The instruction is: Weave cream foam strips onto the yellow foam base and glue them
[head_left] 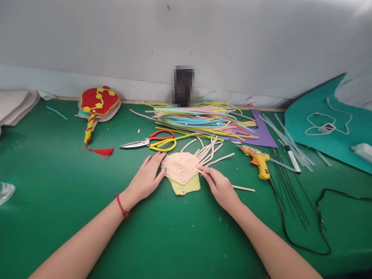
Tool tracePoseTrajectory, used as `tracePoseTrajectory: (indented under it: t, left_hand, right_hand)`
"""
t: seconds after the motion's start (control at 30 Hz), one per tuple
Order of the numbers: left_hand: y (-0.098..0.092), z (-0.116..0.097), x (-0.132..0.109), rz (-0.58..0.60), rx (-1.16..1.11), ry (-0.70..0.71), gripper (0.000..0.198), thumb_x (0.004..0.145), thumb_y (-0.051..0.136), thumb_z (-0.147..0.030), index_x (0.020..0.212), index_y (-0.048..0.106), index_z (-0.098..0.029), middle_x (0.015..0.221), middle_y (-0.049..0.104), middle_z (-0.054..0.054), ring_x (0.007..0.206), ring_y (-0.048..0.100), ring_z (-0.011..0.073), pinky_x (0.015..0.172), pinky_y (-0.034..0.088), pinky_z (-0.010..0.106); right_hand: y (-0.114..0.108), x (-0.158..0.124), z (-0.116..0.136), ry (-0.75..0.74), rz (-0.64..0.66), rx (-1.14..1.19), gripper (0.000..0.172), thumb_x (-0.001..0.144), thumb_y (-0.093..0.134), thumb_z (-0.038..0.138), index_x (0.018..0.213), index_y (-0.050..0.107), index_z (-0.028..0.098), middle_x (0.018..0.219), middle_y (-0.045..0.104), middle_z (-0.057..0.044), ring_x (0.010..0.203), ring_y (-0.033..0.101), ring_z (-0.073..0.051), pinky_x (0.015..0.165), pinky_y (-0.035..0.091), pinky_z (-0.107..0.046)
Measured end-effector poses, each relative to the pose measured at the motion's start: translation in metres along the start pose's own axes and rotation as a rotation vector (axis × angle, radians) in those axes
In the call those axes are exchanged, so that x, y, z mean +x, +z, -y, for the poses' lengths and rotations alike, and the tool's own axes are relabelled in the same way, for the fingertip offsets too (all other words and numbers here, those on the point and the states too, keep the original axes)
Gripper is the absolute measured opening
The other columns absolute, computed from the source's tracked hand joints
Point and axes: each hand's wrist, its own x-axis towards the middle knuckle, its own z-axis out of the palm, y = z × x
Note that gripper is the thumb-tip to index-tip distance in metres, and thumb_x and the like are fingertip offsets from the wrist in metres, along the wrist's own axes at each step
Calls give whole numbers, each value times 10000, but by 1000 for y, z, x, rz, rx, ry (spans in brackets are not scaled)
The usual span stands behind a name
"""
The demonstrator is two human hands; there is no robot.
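Observation:
A woven piece of pale peach pipe cleaners (181, 168) lies on the green table, loose ends fanning out to its upper right. Below its lower edge shows a yellow-green woven part (186, 186). My left hand (147, 177) rests flat at the left edge of the piece, fingers stretched, thumb on the weave. At the right side, my right hand (220, 187) pinches one peach pipe cleaner between thumb and index finger. A stretch of pale pipe cleaner (244, 188) sticks out beyond this hand; whether it is the same one, I cannot tell.
Scissors (152, 141) lie just behind, before a heap of coloured pipe cleaners (200, 120). To the right are a yellow glue gun (260, 161) with black cord, thin dark rods (288, 184) and glue sticks (291, 140). A red fan-shaped craft (97, 100) lies back left.

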Motion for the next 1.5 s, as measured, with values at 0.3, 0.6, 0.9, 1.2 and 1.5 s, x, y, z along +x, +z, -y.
tracePoseTrajectory:
  t: [0.3, 0.6, 0.9, 1.2, 1.5]
  left_hand:
    - [-7, -16, -14, -218, 77, 36, 286, 951, 364, -267, 1085, 582, -140, 1112, 659, 119, 1046, 603, 229, 934, 470, 408]
    - [-6, -27, -27, -156, -4, -55, 354, 965, 346, -358, 1133, 564, -135, 1092, 688, 107, 991, 635, 232, 879, 498, 403]
    - [-2, -24, -26, -166, 25, -66, 367, 956, 379, -351, 1165, 557, -107, 1138, 670, 129, 1049, 620, 242, 935, 486, 419]
    - [-4, -25, -28, -245, 155, -8, 304, 952, 398, -276, 1149, 550, -102, 1096, 669, 137, 1001, 630, 248, 892, 507, 422]
    - [2, -61, -50, -181, 295, 237, 368, 943, 411, -240, 1235, 526, -48, 1227, 619, 185, 1083, 609, 267, 921, 505, 411]
  right_hand:
    - [-4, -1, 6, -25, -85, -30, 211, 984, 353, 303, 934, 539, 218, 1200, 631, -101, 1121, 582, -215, 945, 471, -393]
    - [2, -3, 3, 27, -34, -51, 234, 988, 321, 312, 1049, 527, 219, 1082, 664, -93, 1017, 622, -220, 871, 493, -379]
    - [1, 0, 2, -76, -52, -117, 199, 979, 371, 251, 962, 563, 205, 946, 661, -77, 891, 615, -204, 802, 497, -357]
    - [-2, -3, 11, -373, -73, -135, 149, 928, 511, 171, 954, 657, 187, 807, 628, -64, 746, 560, -160, 657, 477, -289]
    - [-6, -4, 11, -507, -43, -264, 133, 915, 543, 161, 950, 670, 181, 776, 640, -52, 693, 510, -140, 629, 434, -274]
